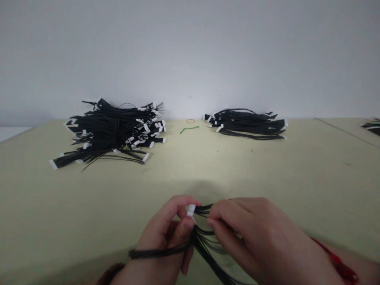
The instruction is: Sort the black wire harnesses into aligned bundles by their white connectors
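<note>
Near the front of the table, my left hand (166, 233) pinches a white plug connector (191, 210) between thumb and fingers. Thin black wires (204, 209) run from the connector toward my right hand (249, 229), whose thumb and forefinger are closed on them. More black wires of this wire harness (208, 257) hang below the hands, and one dark bundle crosses over my left wrist. The wire ends inside my right hand are hidden.
A large heap of black wire harnesses (109, 128) with white connectors lies at the back left. A smaller pile (249, 123) lies at the back right. Between them are an orange rubber band (190, 121) and a green strip (189, 129). More wires (372, 126) show at the right edge.
</note>
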{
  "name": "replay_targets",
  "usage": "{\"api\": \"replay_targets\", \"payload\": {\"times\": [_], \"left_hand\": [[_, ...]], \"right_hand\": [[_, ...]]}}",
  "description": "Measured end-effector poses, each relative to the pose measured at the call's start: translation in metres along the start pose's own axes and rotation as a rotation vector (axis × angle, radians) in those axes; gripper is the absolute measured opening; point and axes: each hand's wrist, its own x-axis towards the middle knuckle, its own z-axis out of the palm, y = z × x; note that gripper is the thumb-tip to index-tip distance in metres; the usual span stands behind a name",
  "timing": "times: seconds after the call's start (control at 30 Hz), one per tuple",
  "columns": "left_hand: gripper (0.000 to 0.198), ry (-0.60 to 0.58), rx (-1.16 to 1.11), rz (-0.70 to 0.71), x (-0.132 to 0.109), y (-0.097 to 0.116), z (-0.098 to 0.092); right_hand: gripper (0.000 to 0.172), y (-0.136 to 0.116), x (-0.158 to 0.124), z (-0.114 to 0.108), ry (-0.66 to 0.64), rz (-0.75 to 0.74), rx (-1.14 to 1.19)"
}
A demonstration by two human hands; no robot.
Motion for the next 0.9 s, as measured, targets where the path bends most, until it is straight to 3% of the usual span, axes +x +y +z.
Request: {"api": "replay_targets", "payload": {"times": [0.1, 0.17, 0.27, 0.33, 0.4, 0.6, 0.9], "left_hand": [[0.017, 0.07, -0.072, -0.001, 0.007, 0.001, -0.002], [0.018, 0.126, -0.105, 0.0, 0.011, 0.001, -0.002], [0.021, 0.188, -0.103, -0.026, 0.011, 0.002, -0.002], [0.021, 0.182, -0.107, -0.036, 0.009, 0.002, -0.001], [0.023, 0.143, -0.129, -0.027, 0.007, 0.002, 0.0], [0.026, 0.082, -0.226, 0.049, 0.005, 0.001, 0.0], [0.023, 0.042, -0.256, 0.0, 0.006, 0.0, 0.001]], "right_hand": [[0.012, 0.002, -0.002, -0.011, 0.148, -0.123, -0.131], [0.015, 0.003, -0.009, -0.017, 0.175, -0.166, -0.163], [0.022, 0.002, -0.02, -0.012, -0.058, -0.184, -0.122], [0.023, 0.001, -0.021, -0.002, -0.229, -0.081, -0.077], [0.022, -0.001, -0.014, 0.007, -0.317, 0.039, -0.016], [0.028, -0.002, 0.008, 0.011, -0.345, 0.133, 0.449], [0.017, -0.007, 0.003, 0.014, -0.249, 0.209, 0.474]]}}
